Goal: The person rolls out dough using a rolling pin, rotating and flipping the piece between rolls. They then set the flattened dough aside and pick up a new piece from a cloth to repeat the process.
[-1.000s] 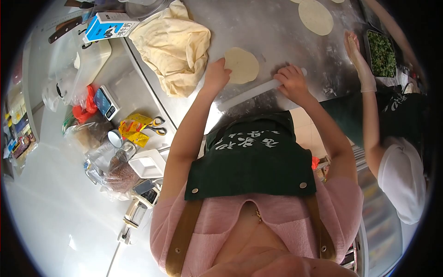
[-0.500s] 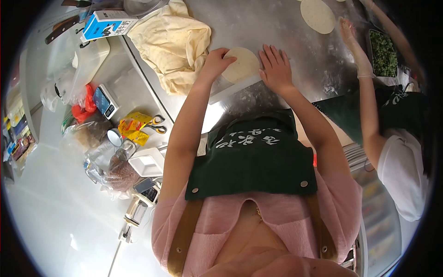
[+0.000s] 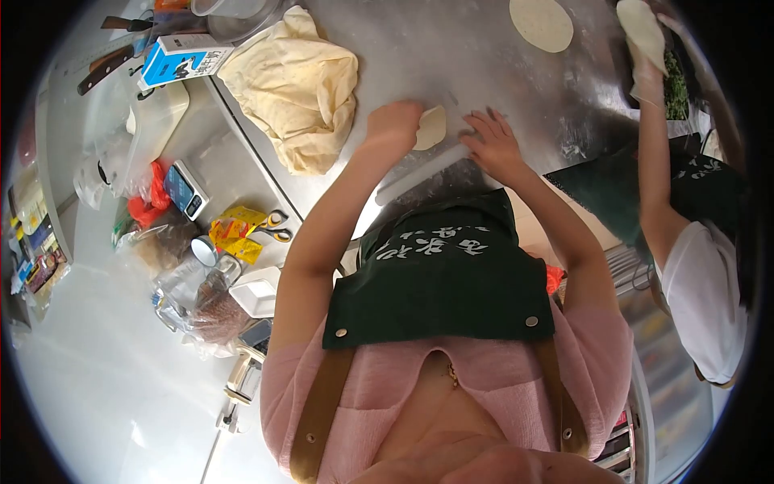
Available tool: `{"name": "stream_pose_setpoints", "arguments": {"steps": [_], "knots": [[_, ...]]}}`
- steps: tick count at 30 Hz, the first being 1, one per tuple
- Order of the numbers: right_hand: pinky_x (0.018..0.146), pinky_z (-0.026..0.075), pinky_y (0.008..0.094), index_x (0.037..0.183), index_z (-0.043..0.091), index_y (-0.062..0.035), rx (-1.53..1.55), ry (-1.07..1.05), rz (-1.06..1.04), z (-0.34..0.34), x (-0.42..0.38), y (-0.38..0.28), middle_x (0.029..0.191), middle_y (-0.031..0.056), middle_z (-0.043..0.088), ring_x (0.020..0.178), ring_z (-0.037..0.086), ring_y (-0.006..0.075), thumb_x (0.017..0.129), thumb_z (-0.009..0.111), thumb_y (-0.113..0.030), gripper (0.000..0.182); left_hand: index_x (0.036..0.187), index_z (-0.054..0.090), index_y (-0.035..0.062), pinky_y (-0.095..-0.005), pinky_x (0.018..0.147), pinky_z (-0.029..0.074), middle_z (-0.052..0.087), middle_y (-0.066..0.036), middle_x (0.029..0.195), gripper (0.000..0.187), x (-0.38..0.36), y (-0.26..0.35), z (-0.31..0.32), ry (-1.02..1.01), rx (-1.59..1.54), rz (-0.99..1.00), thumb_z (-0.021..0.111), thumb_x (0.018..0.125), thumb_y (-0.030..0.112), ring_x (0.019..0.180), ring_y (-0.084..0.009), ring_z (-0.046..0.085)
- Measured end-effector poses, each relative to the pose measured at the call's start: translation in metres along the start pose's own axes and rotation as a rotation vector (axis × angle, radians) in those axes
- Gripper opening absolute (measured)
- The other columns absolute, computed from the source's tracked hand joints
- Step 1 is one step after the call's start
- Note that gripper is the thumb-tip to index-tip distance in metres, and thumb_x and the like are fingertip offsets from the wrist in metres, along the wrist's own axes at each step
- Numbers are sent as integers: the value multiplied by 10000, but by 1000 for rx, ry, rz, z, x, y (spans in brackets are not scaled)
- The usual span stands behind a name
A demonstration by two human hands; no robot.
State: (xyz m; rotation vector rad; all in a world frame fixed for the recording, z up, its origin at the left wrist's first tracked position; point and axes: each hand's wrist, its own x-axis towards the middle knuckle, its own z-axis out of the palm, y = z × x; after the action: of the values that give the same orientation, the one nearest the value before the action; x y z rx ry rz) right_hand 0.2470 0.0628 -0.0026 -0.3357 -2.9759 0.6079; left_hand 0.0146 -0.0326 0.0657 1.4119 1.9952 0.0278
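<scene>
My left hand (image 3: 393, 126) is closed at the edge of a pale flat dough piece (image 3: 431, 129) on the metal worktop. Part of the dough is hidden behind the fist. Across from it, my right hand (image 3: 493, 148) has its fingers spread and slightly bent, with its thumb side at the end of a whitish rolling pin (image 3: 421, 175). The pin lies slantwise on my side of the dough. Left of my left hand sits a heap of cream-coloured cloth (image 3: 292, 89).
A flat dough round (image 3: 542, 24) lies farther back. At right, a co-worker's gloved hand holds a dough piece (image 3: 642, 26) near a tray of chopped greens (image 3: 676, 89). Left are a milk carton (image 3: 184, 60), knives (image 3: 109, 68), a scale (image 3: 185, 190) and scissors (image 3: 276, 226).
My left hand has closed, and less dough shows between my hands. My right hand has moved slightly towards me, its fingers now bent. The co-worker's hand has moved away and now holds dough.
</scene>
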Motion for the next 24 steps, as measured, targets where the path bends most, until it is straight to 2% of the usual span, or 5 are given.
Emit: {"name": "stream_pose_setpoints", "arguments": {"steps": [4, 6, 13, 21, 24], "knots": [[1105, 321, 464, 994, 640, -140, 89, -25, 60, -8, -16, 4, 1071, 34, 577, 1145, 513, 219, 632, 763, -119, 383, 982, 663, 37, -464, 766, 498, 671, -200, 913, 213, -11, -3, -8, 188, -403, -115, 649, 797, 143, 894, -384, 634], [1101, 331, 452, 991, 635, -140, 78, -18, 51, -17, -8, 7, 1022, 22, 584, 1105, 521, 215, 640, 757, -123, 372, 991, 666, 30, -461, 773, 495, 666, -217, 908, 233, 6, -28, 23, 188, -360, -117, 652, 789, 144, 899, -397, 628], [1100, 314, 445, 1041, 621, -128, 77, -18, -114, -12, 62, 30, 1069, 31, 576, 1113, 508, 231, 697, 746, -156, 367, 1003, 693, 31, -435, 775, 491, 663, -240, 921, 256, 14, -47, 31, 170, -516, -165, 641, 771, 124, 876, -403, 633], [1097, 283, 504, 1241, 554, -54, -172, 227, 191, 16, 99, 15, 1352, 152, 480, 1291, 418, 309, 844, 602, -337, 490, 1081, 664, -38, -312, 721, 481, 686, -108, 865, 295, 15, -61, 43, 126, -871, -193, 610, 822, 90, 786, -162, 620], [1089, 296, 504, 1285, 519, -24, -219, 125, 226, 18, 62, 10, 1423, 160, 426, 1333, 381, 310, 856, 580, -298, 512, 1100, 658, -47, -284, 734, 477, 686, -79, 893, 299, 14, -59, 45, 154, -973, -201, 609, 833, 79, 805, -127, 607]]}}
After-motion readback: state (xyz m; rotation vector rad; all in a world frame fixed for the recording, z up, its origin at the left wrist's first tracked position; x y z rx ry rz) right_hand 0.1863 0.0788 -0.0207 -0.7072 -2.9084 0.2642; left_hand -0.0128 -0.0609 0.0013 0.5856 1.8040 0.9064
